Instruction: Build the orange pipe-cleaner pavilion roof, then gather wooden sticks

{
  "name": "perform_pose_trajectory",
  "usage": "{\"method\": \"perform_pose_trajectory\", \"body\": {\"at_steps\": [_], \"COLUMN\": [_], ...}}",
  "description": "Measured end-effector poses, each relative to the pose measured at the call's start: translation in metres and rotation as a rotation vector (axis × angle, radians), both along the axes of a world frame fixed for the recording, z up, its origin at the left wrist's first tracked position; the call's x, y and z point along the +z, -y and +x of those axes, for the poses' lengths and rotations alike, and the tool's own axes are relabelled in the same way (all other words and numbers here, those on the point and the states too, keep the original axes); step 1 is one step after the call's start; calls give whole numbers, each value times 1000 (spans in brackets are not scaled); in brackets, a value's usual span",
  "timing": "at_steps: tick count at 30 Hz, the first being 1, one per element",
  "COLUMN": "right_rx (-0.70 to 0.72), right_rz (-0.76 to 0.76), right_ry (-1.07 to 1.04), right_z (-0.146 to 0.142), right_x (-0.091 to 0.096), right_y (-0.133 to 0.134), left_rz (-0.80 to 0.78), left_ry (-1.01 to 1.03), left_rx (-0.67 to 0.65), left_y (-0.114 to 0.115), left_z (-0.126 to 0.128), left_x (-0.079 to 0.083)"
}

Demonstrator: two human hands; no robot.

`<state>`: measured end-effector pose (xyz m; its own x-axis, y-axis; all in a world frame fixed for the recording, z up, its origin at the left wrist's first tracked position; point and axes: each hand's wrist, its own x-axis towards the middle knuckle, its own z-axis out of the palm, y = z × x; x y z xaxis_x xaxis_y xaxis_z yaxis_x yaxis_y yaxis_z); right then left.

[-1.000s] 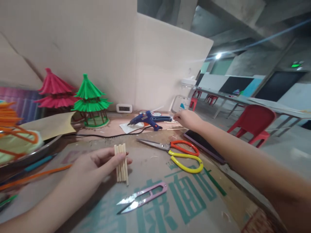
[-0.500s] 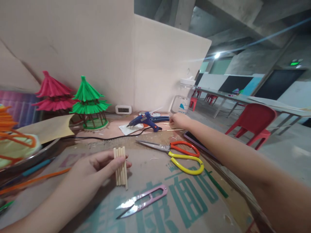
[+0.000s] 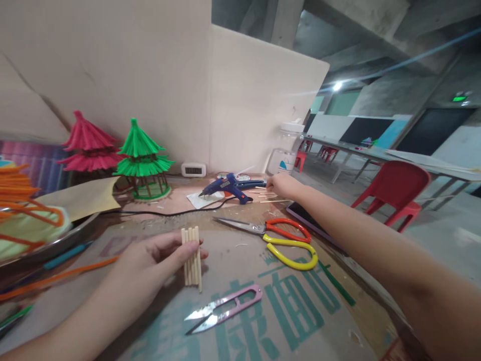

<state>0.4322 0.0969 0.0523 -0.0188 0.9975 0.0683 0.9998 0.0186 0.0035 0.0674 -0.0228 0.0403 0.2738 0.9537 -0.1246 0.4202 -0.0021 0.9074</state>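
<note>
My left hand (image 3: 165, 260) pinches a small bundle of short pale wooden sticks (image 3: 192, 265) between thumb and fingers, held nearly upright above the printed cardboard (image 3: 150, 311). At the back right my right hand (image 3: 283, 185) reaches down to loose wooden sticks (image 3: 276, 201) lying on the table. Its fingertips are drawn together; what they hold, if anything, is hidden. Just left of that hand lies a blue glue gun (image 3: 229, 189), its nozzle over a white sheet. Scissors (image 3: 278, 235) with red and yellow handles lie between my hands, and pink thread snips (image 3: 229, 306) lie nearer me.
Green (image 3: 143, 155) and pink (image 3: 90, 143) pagoda models stand at the back left. An orange model (image 3: 18, 200) sits in a metal tray at the left. The glue gun's black cord (image 3: 165, 215) crosses the table. A plastic bottle (image 3: 283, 150) and a small clock (image 3: 193, 170) stand behind.
The whole view has shifted slightly, moving things a little to the right in the picture. Both hands keep nearly the same poses; the left still holds the sticks.
</note>
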Motion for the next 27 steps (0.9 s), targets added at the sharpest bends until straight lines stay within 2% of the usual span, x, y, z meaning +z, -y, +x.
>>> {"method": "perform_pose_trajectory", "body": {"at_steps": [4, 7, 9, 10, 12, 15, 18, 20, 22, 25, 27], "right_rx": [1, 95, 210, 258, 327, 401, 405, 382, 349, 268, 194], "right_rz": [14, -58, -186, -278, -426, -595, -629, -562, -439, -220, -115], "right_ry": [-191, -432, -998, -1207, -1451, -1617, -1620, -1517, -1330, -1024, -920], "right_z": [-9, -32, -56, -69, -98, -133, -149, -143, -123, -78, -47], "right_x": [10, 10, 6, 3, -2, -9, -10, -6, 1, 12, 18], "right_y": [26, 56, 76, 86, 102, 119, 126, 123, 114, 95, 85], "left_rz": [54, 103, 149, 171, 208, 237, 213, 201, 200, 192, 196], "left_ry": [10, 32, 41, 46, 47, 39, 60, 77, 71, 42, 25], "left_rx": [-18, -22, -22, -29, -32, -31, -54, -55, -49, -47, -41], "left_y": [-1, -1, 1, 2, 4, 5, 6, 7, 7, 5, 2], "left_z": [-3, -4, -4, -3, -2, -2, -1, -1, -2, -3, -3], "left_x": [-7, -9, -6, -4, 1, 4, 4, 4, 4, 2, 0]}}
